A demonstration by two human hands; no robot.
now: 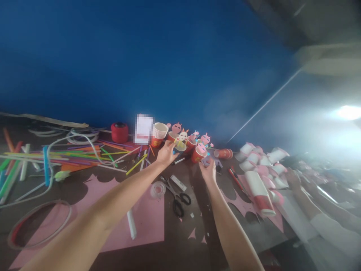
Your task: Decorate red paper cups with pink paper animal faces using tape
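My left hand [166,153] is curled around the side of a small paper cup [181,148] with a yellowish inside. A white animal face cutout [183,136] with orange ears stands up from this cup. My right hand [208,170] is low beside a red paper cup [196,156], thumb and fingers apart; its fingertips are near the cup's base, and I cannot tell whether they touch. That cup carries a pink face cutout [201,148]. Behind stand more red cups with pink faces [176,128], along with a stack of white-rimmed cups [160,130].
Black-handled scissors [178,203], a tape roll [158,189] and pink paper [149,226] lie in front. Colourful sticks [79,155] and red twine [119,132] are at left. At right are a heap of cups [259,158], a cutter [237,177] and another person's hand [293,180].
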